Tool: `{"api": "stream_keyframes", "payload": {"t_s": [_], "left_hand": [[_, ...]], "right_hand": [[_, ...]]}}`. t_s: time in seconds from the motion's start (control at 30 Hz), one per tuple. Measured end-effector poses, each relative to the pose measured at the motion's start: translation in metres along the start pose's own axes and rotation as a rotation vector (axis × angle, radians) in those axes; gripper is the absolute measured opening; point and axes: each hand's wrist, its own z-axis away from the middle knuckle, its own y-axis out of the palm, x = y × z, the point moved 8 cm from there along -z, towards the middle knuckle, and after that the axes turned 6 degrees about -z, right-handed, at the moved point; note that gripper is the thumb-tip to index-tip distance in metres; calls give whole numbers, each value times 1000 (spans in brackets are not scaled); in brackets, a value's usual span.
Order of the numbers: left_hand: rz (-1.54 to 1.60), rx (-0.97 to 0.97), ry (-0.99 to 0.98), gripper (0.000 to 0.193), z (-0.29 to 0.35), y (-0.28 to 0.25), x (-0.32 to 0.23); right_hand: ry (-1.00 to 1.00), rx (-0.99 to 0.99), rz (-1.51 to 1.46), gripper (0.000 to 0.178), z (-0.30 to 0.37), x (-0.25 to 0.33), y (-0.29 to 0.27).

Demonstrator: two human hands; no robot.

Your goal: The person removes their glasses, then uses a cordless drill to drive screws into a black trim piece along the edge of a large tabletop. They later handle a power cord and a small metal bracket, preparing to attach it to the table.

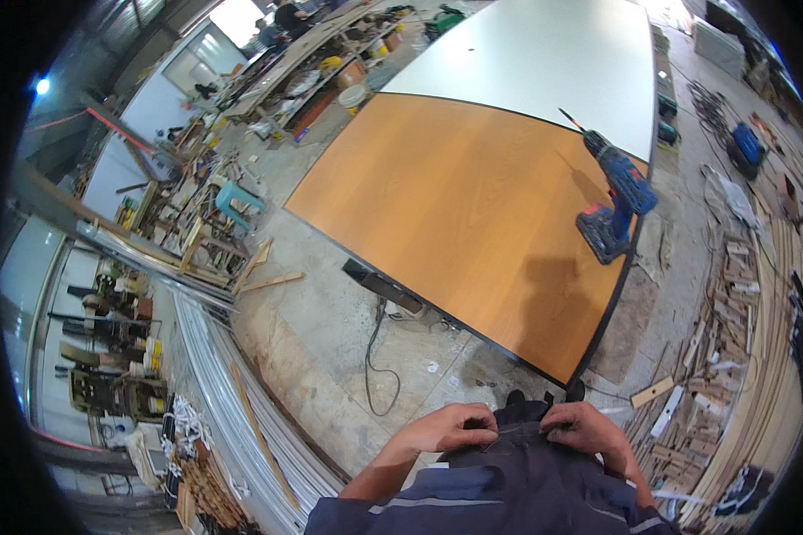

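Note:
Both of my hands are at my waist, against the front of my dark work clothes (517, 450). My left hand (448, 430) is closed, its thumb and fingers pinching at the dark cloth. On the other side, my right hand (589, 432) is curled closed at the cloth too; whether anything small is between the fingers cannot be seen. A blue and black cordless drill (625, 183) with a long bit is on the right side of the wood-coloured panel (437, 196), apart from my hands. This dark-edged panel adjoins a white panel (526, 53) beyond it.
Long metal profiles (232, 392) lie at the left, near a blue stool (238, 201). A black cable (369, 374) loops on the floor before the panel. Wood offcuts (709, 392) and long strips (781, 330) cover the right side. A cluttered bench (285, 67) stands far left.

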Motion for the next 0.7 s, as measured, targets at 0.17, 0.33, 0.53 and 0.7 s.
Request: {"api": "stream_keyframes", "payload": {"t_s": [0.17,0.33,0.53,0.7], "left_hand": [[313,-131,-122,18,9,-3,29],[364,-409,84,10,4,-22,2],[218,-853,598,9,21,-71,-85],[65,-1003,1053,12,68,-91,-174]], "right_hand": [[-23,9,44,27,-6,2,8],[-194,-238,31,25,-4,31,-26],[-558,-526,-261,20,-6,138,-73],[-911,-591,-11,9,10,247,-70]]}}
